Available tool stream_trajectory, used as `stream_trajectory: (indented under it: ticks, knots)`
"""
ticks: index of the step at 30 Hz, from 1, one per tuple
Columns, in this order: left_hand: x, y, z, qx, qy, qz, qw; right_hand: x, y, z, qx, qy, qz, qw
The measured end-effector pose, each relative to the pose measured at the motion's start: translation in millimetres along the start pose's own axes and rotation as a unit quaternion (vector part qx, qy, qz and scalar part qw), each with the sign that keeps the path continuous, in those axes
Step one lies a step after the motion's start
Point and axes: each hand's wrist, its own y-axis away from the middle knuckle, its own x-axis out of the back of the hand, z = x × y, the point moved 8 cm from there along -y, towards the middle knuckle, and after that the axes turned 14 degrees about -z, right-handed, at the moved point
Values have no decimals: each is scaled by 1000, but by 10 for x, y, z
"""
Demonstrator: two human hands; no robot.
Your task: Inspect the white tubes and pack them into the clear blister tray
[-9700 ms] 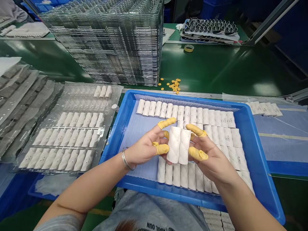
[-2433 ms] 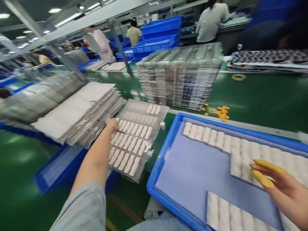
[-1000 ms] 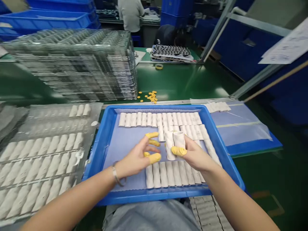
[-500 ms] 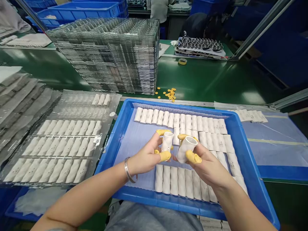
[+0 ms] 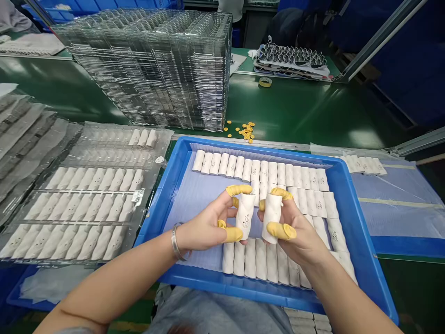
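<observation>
My left hand, with yellow finger cots on thumb and fingers, grips a white cylindrical sleeve that bears dark script-like marks. In my right hand, also in yellow finger cots, is a second white sleeve; no marks show on its visible side. Both sleeves stand nearly upright, side by side and a little apart, above a blue tray. Rows of similar white sleeves lie in the tray along its back, right and front. My hands hide part of the middle rows.
Left of the blue tray lies a clear plastic tray with rows of white pieces. A tall stack of clear trays stands behind. Loose yellow finger cots and a tape roll lie on the green bench.
Both sleeves have turned from open ends tilted toward me to nearly upright, with their sides facing me. Script on the left one now shows clearly. The camera view has shifted slightly.
</observation>
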Motion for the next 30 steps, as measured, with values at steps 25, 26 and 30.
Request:
stream_trajectory:
  ticks: [25, 26, 30]
  knots:
    - [-49, 36, 75, -27, 54, -24, 998, -146, 9, -13, 8, 17, -50, 999]
    - [-46, 37, 69, -25, 61, -21, 998, -156, 5, 0, 1, 11, -53, 999]
    - [-23, 40, 44, -17, 81, -8, 997, -143, 0, 26, -10, -11, -45, 999]
